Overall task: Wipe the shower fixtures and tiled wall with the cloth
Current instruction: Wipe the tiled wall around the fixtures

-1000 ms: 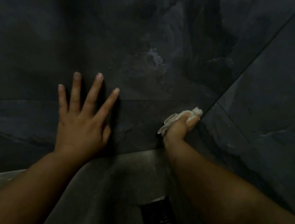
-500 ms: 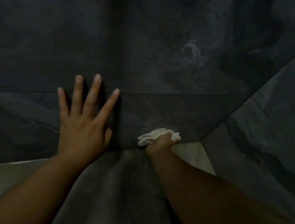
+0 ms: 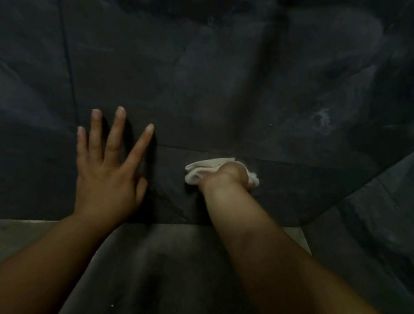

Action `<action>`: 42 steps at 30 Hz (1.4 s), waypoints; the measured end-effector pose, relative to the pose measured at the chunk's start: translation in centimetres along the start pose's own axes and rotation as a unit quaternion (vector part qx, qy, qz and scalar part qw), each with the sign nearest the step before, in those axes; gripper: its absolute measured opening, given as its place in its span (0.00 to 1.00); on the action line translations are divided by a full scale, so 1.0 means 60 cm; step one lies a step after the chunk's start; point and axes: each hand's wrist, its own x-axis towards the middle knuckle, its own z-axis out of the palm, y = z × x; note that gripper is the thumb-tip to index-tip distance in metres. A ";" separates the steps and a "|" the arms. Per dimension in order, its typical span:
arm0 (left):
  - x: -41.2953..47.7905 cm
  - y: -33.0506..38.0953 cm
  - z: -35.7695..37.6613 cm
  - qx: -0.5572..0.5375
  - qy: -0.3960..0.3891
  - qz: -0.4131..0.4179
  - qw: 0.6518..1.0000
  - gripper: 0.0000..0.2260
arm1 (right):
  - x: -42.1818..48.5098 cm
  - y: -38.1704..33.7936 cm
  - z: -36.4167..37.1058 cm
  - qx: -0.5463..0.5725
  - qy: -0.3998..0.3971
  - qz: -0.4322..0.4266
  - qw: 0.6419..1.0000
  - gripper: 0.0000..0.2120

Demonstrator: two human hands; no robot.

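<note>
A dark slate-look tiled wall (image 3: pixel 214 78) fills the upper view. My right hand (image 3: pixel 222 177) grips a small white cloth (image 3: pixel 202 170) and presses it against the lowest wall tile, a little above the floor line. The cloth bunches out at both sides of my fist. My left hand (image 3: pixel 108 174) lies flat on the wall to the left, fingers spread and straight. No shower fixture is in view.
The grey shower floor (image 3: pixel 146 292) runs under my arms. A second dark tiled wall (image 3: pixel 407 232) meets the first in a corner at the right. A pale smudge (image 3: pixel 320 117) marks the wall right of the cloth.
My right hand has slid the cloth leftward from the wall corner along the bottom tile, then slightly up. My left hand stays planted on the wall.
</note>
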 end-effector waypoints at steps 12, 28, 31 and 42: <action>-0.009 -0.109 -0.048 -0.015 0.037 -0.100 0.994 0.34 | -0.129 0.047 0.062 -0.168 -0.046 -0.631 0.756 0.28; -0.050 -0.283 -0.119 -0.028 0.057 -0.355 0.933 0.38 | -0.326 0.094 0.220 -0.358 -0.111 -0.871 0.318 0.33; -0.063 -0.324 -0.130 -0.086 0.061 -0.399 0.911 0.40 | -0.371 0.122 0.255 -0.383 -0.148 -0.883 0.229 0.27; -0.141 -0.400 -0.132 -0.198 -0.035 -0.406 0.891 0.36 | -0.395 0.236 0.285 -0.519 -0.261 -0.813 0.028 0.29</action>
